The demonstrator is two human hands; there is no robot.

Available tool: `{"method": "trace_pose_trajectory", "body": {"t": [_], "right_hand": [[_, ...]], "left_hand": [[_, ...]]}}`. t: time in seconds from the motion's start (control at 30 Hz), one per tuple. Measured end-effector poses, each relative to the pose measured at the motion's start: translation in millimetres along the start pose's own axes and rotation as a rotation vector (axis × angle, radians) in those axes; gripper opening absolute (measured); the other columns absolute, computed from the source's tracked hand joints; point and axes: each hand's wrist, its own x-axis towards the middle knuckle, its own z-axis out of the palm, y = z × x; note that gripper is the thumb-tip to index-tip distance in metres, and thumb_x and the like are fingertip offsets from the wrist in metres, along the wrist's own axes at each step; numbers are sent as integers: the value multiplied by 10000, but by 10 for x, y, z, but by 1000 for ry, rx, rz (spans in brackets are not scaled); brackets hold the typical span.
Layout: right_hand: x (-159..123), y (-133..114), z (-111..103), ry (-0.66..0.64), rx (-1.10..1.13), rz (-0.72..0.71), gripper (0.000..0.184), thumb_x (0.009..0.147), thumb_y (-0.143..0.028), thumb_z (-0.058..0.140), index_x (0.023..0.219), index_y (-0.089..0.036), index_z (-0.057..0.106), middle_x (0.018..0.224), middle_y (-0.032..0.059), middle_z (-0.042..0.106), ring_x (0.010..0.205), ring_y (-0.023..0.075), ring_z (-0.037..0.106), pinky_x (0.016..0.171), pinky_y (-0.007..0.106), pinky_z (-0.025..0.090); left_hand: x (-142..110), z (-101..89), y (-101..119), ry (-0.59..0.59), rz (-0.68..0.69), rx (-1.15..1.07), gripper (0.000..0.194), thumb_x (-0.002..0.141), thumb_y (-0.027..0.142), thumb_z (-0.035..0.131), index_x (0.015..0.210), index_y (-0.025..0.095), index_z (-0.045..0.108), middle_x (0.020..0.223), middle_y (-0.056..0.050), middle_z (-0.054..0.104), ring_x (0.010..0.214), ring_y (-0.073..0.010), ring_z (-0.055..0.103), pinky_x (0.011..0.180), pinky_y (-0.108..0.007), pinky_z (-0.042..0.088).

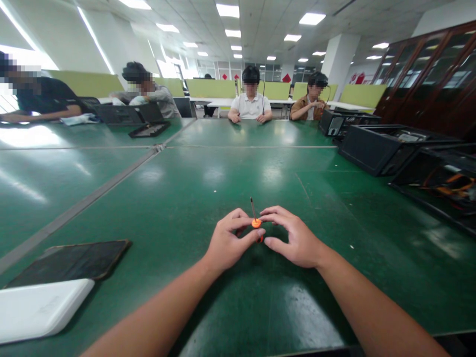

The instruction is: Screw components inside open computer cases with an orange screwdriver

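The left hand (228, 241) grips a small orange tool (256, 223) between its thumb and fingers, just above the near middle of the green table (223, 168). The tool's thin dark shaft (253, 208) points up, leaning slightly left. A red part shows low down by the thumb tips. The right hand (295, 240) is curved and open, thumb and fingers apart, with its fingertips right beside the tool; whether they touch it I cannot tell.

At the near left, a white flat object (40, 310) lies next to a dark flat panel (74, 260). On the right, 3 black computer cases stand or lie in a row from near to far, and the nearest case (442, 181) has orange cables (459, 188) inside. On the far side are a person in a white shirt (251, 105) and, to the right, another in brown (309, 106). 2 more people are at the far left.
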Motion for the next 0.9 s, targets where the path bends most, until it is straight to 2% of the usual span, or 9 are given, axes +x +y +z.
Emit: {"method": "trace_pose_trajectory", "body": {"t": [0.13,0.3,0.77,0.9], "right_hand": [[-13,9,62,-87,-60,35,430,788,-210,733,1209,-213,650,1308,106,597,1225,261,582,1080,437,448],[-13,18,114,-141,-90,67,392,798,-263,754,1175,-198,666,1287,104,600,1196,250,593,1051,413,472],[-18,33,98,-176,-98,65,399,797,-253,761,1182,-216,666,1280,90,608,1192,240,600,1061,401,463],[-10,18,90,-170,-102,59,367,793,-258,764,1145,-205,673,1259,96,609,1177,244,600,1042,401,473]], "left_hand": [[-5,1,-6,9,-5,-3,123,810,340,762,823,222,790,724,6,550,625,-113,483,588,-244,385],[-8,11,-5,10,-2,-7,119,805,324,764,846,216,793,728,0,555,628,-115,487,586,-246,387],[-12,18,29,51,41,-31,125,788,319,775,827,200,773,710,7,558,609,-111,487,574,-248,395],[-8,23,-12,-13,22,19,134,773,317,786,838,200,773,695,12,555,613,-114,493,582,-250,390]]}}
